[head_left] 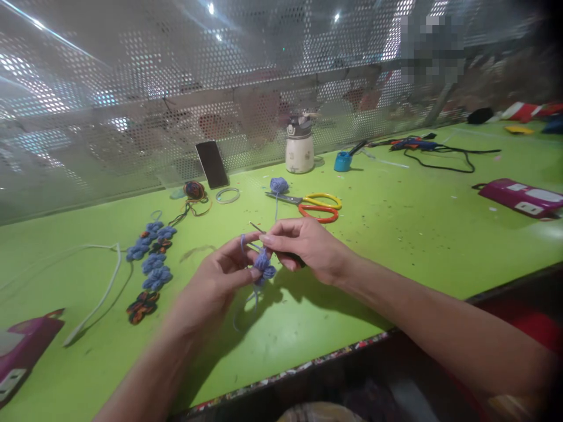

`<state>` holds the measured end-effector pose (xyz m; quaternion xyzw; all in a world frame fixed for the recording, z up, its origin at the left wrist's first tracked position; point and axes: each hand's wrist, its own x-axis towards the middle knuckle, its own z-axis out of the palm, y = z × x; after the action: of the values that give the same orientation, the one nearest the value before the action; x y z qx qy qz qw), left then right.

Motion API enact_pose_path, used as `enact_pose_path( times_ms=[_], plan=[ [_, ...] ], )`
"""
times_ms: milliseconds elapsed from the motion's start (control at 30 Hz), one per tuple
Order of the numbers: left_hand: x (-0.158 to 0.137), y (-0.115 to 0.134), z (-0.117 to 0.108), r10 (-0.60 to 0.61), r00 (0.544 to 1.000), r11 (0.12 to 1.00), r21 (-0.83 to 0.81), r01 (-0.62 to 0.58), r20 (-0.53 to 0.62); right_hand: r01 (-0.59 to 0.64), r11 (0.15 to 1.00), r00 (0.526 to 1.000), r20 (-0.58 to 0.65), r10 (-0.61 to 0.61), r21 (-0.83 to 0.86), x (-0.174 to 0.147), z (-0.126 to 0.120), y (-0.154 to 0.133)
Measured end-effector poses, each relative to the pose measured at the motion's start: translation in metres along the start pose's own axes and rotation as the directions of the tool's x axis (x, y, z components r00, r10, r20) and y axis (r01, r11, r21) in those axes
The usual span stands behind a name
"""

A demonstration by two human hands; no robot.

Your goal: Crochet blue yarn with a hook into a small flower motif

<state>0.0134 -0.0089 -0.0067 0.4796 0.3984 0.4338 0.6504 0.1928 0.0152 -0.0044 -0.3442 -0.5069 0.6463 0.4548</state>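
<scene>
Head view: L hand (222,269) pinches blue yarn piece (263,264) btwn thumb & fingers, nearer than scissors (301,203); strand (243,243) looped over a finger, prob. for tension. R hand (314,249) has its grip closed round hook (255,227), dark handle under palm, likely for fine tip control. Yarn ball (278,186) sits by scissors' blades, touching or just beyond (can't tell), strand running twd hands, prob. to feed freely. Yarn flowers (157,278) lie well left of scissors on bench (373,217), likely grouped out of the way. Phone (212,164) leans on mesh screen (259,105), beyond & left of scissors, maybe for easy viewing.
</scene>
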Motion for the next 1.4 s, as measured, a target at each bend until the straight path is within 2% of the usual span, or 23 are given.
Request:
enact_pose_path(
  times_ms=[133, 400, 633, 800, 967, 1133, 1267, 1400],
  plan=[
    [-0.001, -0.001, 0.004, 0.068, 0.996, 0.993, 0.101, -0.062, -0.062, -0.023, 0.999, 1.0, 0.006, 0.023, 0.029, 0.0, 0.001, 0.002],
    [-0.003, 0.002, 0.014, 0.112, 0.991, 0.963, 0.254, -0.09, -0.072, -0.085, 0.993, 0.996, 0.041, 0.082, 0.077, 0.0, 0.004, 0.008],
    [0.001, -0.002, 0.017, 0.127, 0.984, 0.923, 0.379, -0.071, -0.123, -0.154, 0.986, 0.988, 0.012, 0.153, 0.062, 0.001, 0.005, 0.013],
    [0.001, -0.001, 0.015, 0.095, 0.985, 0.962, 0.269, -0.054, -0.144, -0.136, 0.986, 0.991, 0.015, 0.136, 0.096, 0.001, 0.006, 0.013],
    [0.0, 0.002, 0.011, 0.0, 0.996, 0.996, 0.087, 0.007, -0.085, -0.105, 0.99, 0.992, -0.058, 0.111, 0.09, 0.003, 0.004, 0.011],
    [0.001, 0.004, 0.009, -0.069, 0.991, 0.997, -0.037, 0.066, -0.112, -0.083, 0.994, 0.991, -0.101, 0.09, 0.074, 0.003, 0.002, 0.01],
    [0.001, 0.006, 0.007, -0.14, 0.988, 0.983, -0.127, 0.13, -0.069, -0.102, 0.993, 0.987, -0.117, 0.108, 0.061, 0.002, 0.003, 0.009],
    [0.0, 0.007, 0.005, -0.155, 0.987, 0.975, -0.166, 0.148, -0.029, -0.077, 0.994, 0.993, -0.078, 0.083, 0.076, 0.002, 0.002, 0.008]
  ],
)
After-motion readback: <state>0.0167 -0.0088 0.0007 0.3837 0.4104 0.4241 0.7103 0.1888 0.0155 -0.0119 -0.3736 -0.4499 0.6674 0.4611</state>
